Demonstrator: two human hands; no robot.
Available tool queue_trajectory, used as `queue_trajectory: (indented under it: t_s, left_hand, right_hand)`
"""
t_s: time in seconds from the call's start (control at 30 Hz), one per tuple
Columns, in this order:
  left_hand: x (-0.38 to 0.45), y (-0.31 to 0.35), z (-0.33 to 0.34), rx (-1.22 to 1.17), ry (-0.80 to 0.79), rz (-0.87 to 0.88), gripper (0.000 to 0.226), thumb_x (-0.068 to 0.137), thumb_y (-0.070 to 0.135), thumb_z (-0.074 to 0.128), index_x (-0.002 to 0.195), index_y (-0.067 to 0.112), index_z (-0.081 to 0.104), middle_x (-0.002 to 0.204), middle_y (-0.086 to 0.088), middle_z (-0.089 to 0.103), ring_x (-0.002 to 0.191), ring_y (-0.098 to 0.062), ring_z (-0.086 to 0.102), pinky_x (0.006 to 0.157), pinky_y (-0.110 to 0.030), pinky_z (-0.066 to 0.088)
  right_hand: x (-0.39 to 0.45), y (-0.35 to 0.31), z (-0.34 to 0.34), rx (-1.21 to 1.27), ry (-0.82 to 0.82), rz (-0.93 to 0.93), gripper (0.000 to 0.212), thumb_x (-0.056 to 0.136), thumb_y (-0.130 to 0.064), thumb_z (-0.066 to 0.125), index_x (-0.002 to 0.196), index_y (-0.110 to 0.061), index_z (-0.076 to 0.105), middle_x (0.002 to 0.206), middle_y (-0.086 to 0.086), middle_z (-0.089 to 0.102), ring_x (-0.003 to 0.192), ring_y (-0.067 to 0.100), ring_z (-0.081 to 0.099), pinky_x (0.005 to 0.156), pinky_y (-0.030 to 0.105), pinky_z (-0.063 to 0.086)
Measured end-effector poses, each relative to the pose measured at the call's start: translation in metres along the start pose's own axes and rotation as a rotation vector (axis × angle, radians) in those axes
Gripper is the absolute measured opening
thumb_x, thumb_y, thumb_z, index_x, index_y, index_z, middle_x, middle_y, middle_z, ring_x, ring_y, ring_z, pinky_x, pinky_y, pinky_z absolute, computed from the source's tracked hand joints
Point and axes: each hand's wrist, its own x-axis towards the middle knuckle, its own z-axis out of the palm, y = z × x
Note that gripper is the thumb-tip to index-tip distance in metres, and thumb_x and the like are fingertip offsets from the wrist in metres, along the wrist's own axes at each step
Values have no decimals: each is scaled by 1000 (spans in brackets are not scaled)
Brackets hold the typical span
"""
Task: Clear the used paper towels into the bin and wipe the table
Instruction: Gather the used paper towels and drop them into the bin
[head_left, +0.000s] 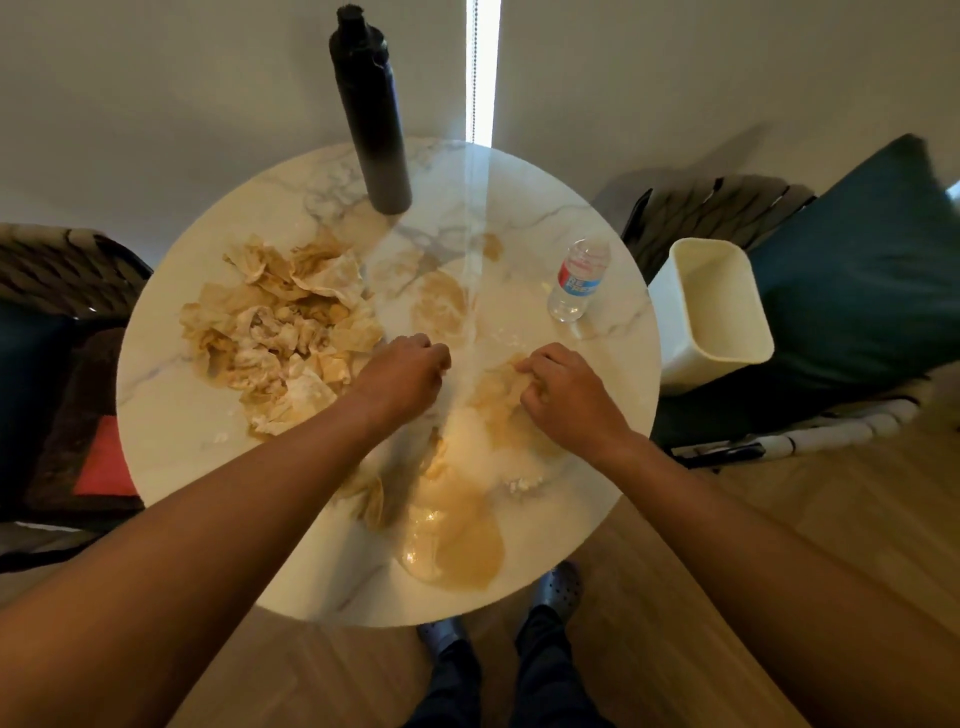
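Note:
A pile of crumpled, brown-stained paper towels (283, 338) lies on the left half of the round marble table (171, 431). Wet, soaked towels (493, 415) lie flat in the middle, and a brown spill (457, 545) pools near the front edge. My left hand (402, 374) hovers over the table centre with curled fingers; nothing shows in it. My right hand (566, 400) grips the soaked towel, its fingers curled into it. A cream bin (711, 312) stands open beside the table on the right.
A tall black bottle (371, 114) stands at the table's far edge. A small clear water bottle (579, 280) stands at the right. Woven chairs with dark cushions (857, 291) flank the table. My feet are below the front edge, on wood floor.

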Motion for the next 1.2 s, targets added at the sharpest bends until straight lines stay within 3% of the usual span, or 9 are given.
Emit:
queue_trajectory:
  t_s: [0.33,0.57,0.67,0.73,0.97,1.2]
  left_hand:
    - [60,94,-5,-55,-19,190,19,94,16,57,107,17,70,99,-7,66,88,-29,62,72,-40,53]
    - [99,157,3,-47,-63,285,16,94,21,60,107,19,69,100,-4,67,89,-22,63,76,-40,57]
    - [119,185,7,-40,-80,293,19,96,23,60,114,20,67,108,-2,66,97,-18,63,87,-36,57]
    - [133,202,11,-44,-90,294,20,97,24,59,117,22,65,111,-1,66,99,-17,63,90,-34,56]
    - [189,255,17,-57,-131,289,21,100,25,56,119,21,64,113,-2,65,98,-16,62,90,-34,56]
    - [248,303,28,-70,-154,287,25,100,26,58,124,23,64,118,0,65,103,-18,63,94,-37,56]
  right_hand:
    - [-20,67,-65,22,64,109,29,89,-2,57,114,-5,71,112,4,61,101,20,59,90,28,49]
    - [-38,118,-100,40,113,197,28,94,-6,57,120,-7,69,118,2,60,106,14,57,97,26,48]
    - [-45,140,-114,34,133,234,29,97,-11,57,125,-8,66,123,1,58,114,13,53,102,27,42]
    - [-47,156,-125,23,142,251,30,97,-12,56,125,-8,66,123,2,57,116,16,54,103,32,46]
    - [-40,213,-157,2,114,384,40,97,-15,53,136,-10,59,132,2,51,119,18,52,101,29,42]
    - [-21,268,-177,0,125,438,41,99,-12,50,139,-8,57,139,6,50,126,21,51,106,39,47]
